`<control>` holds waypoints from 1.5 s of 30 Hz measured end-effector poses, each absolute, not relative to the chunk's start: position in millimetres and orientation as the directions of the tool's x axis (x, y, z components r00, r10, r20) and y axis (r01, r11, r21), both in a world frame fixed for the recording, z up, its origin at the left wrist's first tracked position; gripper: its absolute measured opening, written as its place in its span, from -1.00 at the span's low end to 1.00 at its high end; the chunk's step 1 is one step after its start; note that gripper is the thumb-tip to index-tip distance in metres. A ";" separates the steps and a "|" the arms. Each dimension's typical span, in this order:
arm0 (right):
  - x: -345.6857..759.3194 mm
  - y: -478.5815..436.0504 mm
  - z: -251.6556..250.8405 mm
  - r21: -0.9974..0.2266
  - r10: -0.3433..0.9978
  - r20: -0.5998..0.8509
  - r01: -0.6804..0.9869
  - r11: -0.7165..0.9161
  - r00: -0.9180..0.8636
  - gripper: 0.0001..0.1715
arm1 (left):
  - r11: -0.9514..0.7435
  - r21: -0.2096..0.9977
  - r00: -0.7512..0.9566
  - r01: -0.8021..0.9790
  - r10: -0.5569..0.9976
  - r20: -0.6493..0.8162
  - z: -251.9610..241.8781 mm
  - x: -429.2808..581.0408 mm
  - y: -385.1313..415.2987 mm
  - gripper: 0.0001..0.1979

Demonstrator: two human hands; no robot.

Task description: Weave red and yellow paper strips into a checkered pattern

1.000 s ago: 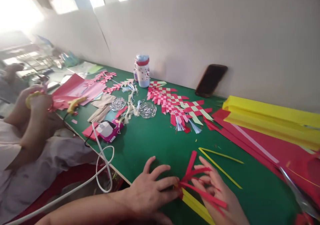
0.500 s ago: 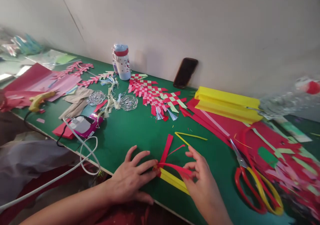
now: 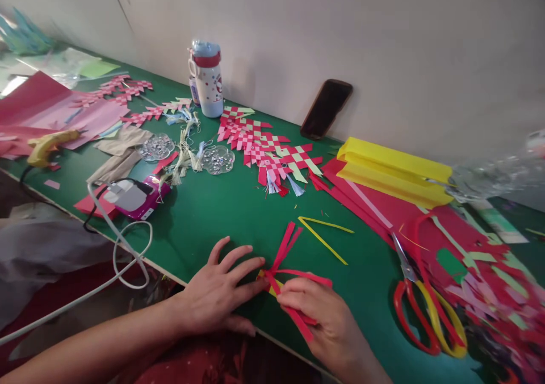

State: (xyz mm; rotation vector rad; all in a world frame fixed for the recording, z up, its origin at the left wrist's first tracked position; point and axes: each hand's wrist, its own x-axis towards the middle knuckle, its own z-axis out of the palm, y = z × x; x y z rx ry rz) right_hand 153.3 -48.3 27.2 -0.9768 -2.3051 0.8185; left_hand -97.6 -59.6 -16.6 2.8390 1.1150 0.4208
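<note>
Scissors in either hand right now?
No, the scissors lie on the table; the right hand and left hand are on the red paper strips.

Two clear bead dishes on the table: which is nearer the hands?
The right-hand dish, just right of the straw tassels; the other dish lies further left, beside the beige paper.

Craft workshop: paper-strewn green table (image 3: 221, 213)

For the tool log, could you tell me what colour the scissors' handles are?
The scissors have red and yellow handles, head view.
</note>
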 end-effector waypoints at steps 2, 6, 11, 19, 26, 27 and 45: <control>154.1 -48.7 28.3 -0.682 0.744 0.210 0.450 0.576 -0.635 -0.70 | -0.741 0.166 0.704 0.650 0.670 0.236 -19.2 -98.1 -59.9 -0.26; 153.8 -48.3 26.8 -0.702 0.719 0.185 0.423 0.574 -0.670 -0.66 | -0.753 0.175 0.712 0.634 0.657 0.246 -23.0 -98.5 -59.4 -0.26; 154.8 -48.4 18.7 -0.702 0.860 0.180 0.550 0.452 -0.478 -0.55 | -0.742 0.199 0.705 0.641 0.671 0.231 -22.9 -98.1 -59.3 -0.27; 155.6 -43.6 5.3 -0.821 0.993 -0.055 0.571 0.012 -0.100 -0.44 | -0.738 0.227 0.704 0.636 0.675 0.221 -20.8 -97.8 -58.4 -0.28; 146.9 -33.8 -4.6 -0.927 0.992 -0.115 0.365 -0.089 -0.052 -0.21 | -0.728 0.266 0.701 0.632 0.683 0.203 -20.8 -97.4 -58.5 -0.27; 144.8 -32.0 -5.7 -0.932 0.991 -0.124 0.348 -0.098 -0.054 -0.20 | -0.727 0.266 0.701 0.633 0.684 0.203 -21.0 -97.4 -58.6 -0.27; 133.4 -24.4 14.9 -0.896 0.914 0.057 0.383 0.224 -0.401 -0.86 | -0.735 0.235 0.709 0.636 0.677 0.199 -21.9 -98.2 -58.5 -0.26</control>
